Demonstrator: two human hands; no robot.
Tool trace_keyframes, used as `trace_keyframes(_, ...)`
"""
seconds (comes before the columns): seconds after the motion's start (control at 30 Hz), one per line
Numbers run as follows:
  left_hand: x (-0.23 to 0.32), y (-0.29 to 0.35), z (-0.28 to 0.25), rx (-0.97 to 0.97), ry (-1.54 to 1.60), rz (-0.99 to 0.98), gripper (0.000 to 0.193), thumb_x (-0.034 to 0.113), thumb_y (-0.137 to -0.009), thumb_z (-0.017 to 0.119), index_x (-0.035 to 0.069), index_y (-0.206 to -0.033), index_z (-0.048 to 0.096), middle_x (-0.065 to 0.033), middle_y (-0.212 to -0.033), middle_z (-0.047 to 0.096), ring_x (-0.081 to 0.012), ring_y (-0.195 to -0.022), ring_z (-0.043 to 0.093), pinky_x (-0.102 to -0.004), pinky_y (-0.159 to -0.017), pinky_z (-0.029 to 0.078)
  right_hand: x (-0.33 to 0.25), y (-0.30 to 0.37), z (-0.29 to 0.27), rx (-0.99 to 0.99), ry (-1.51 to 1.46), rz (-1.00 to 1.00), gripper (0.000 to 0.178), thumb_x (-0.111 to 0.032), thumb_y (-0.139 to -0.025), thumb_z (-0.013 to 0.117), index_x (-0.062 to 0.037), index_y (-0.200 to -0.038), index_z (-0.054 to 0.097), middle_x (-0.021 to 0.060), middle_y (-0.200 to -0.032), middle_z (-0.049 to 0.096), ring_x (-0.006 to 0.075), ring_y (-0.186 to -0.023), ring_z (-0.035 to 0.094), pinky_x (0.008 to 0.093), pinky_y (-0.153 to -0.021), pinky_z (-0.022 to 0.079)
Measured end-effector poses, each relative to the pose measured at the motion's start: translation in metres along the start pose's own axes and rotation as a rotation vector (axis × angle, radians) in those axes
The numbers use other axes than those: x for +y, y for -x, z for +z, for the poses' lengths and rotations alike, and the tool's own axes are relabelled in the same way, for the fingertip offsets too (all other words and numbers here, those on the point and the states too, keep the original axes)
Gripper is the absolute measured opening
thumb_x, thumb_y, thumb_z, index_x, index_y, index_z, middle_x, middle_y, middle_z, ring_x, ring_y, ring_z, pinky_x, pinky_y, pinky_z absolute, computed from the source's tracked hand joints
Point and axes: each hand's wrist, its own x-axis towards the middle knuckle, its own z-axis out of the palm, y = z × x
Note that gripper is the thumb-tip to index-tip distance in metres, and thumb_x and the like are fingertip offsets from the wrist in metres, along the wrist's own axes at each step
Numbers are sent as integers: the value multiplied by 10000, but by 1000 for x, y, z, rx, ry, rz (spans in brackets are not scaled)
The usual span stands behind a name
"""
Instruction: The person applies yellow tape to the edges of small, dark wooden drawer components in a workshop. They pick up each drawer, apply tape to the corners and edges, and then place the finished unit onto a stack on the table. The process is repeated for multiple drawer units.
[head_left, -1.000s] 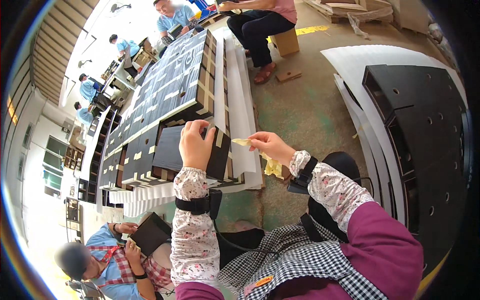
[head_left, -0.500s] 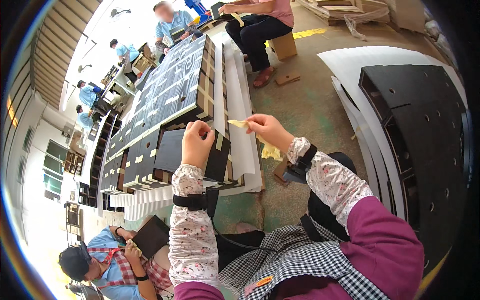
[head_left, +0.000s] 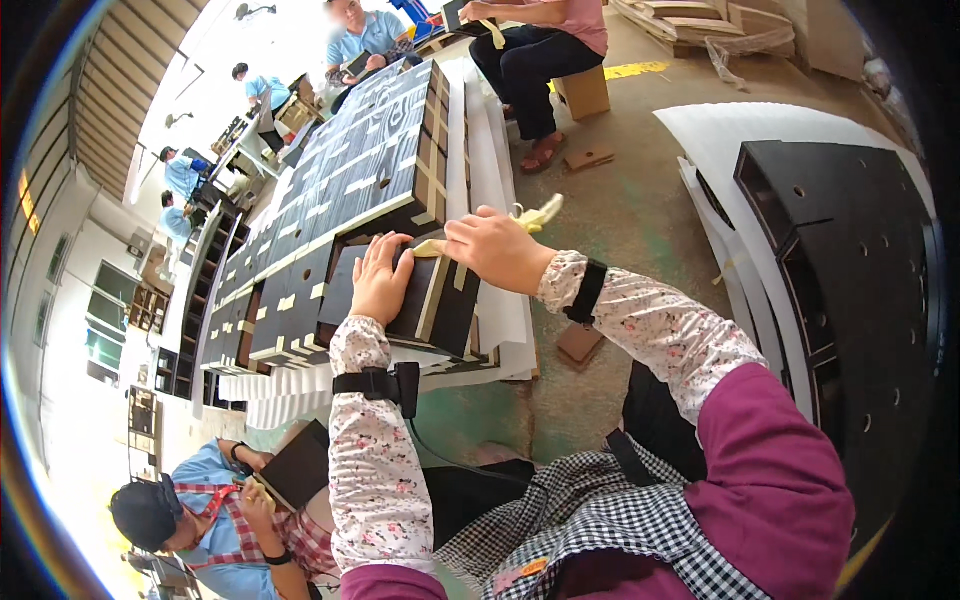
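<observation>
My left hand [head_left: 379,284] lies with fingers stretched out on a black wooden box [head_left: 457,308] at the near end of a table-like stack of black boxes. My right hand [head_left: 497,250] is closed on pale yellow masking tape [head_left: 432,248]. One end of the tape reaches left onto the upper edge of that box, close to my left fingertips. A crumpled bunch of the tape sticks out on the far side of my right hand. A pale strip runs along the box's edge.
Black boxes with pale tape strips [head_left: 385,120] stretch away ahead over white foam sheets [head_left: 270,398]. At right, black cabinets with round holes [head_left: 850,270] rest on white foam. A co-worker [head_left: 215,510] sits at lower left holding a dark panel. Others work farther back. Brown pieces [head_left: 580,343] lie on the floor.
My left hand has gone from a pinch to lying flat on the box. My right hand has moved left, bringing the tape's end onto the box's edge.
</observation>
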Motion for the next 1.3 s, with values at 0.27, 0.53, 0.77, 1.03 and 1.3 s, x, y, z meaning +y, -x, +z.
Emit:
trace_keyframes(0.27,4,2,-1,23,-7,-36,344,411,-932,431,233,-1217,509,-25,-1373,449,-246,-1373,285,-572,-1095,143,-44,33,6,136,-359,397,156,-119,-837,586,-112,-965,675,54,-799,533,221,-772,574,348,-696,429)
trace_keyframes(0.53,3,3,-1,9,3,-37,339,416,-935,432,237,-1211,516,-22,-1373,449,-236,-1372,287,-570,-1098,142,-83,56,-28,20,-869,635,134,-123,-878,612,-56,-973,680,102,-807,535,243,-669,566,336,-600,454)
trace_keyframes(0.77,2,2,3,28,-10,-30,352,428,-932,435,232,-1212,517,-26,-1375,447,-243,-1372,287,-577,-1095,138,-117,89,-58,-86,-1094,609,180,-110,-890,607,-48,-1050,661,87,-809,499,200,-665,524,302,-604,434)
trace_keyframes(1.03,5,4,1,26,-12,-103,347,431,-933,430,238,-1209,519,-29,-1375,447,-247,-1374,281,-578,-1096,131,-116,107,-89,-256,-1223,623,211,-94,-900,589,-71,-1099,656,62,-819,487,165,-703,489,295,-638,418)
trace_keyframes(1.3,0,3,1,54,-6,-203,341,434,-929,438,242,-1197,527,-37,-1334,473,-245,-1351,315,-621,-1071,153,-108,142,-118,-597,-1422,398,233,-136,-879,622,-105,-1105,671,45,-898,576,150,-849,541,280,-756,444)
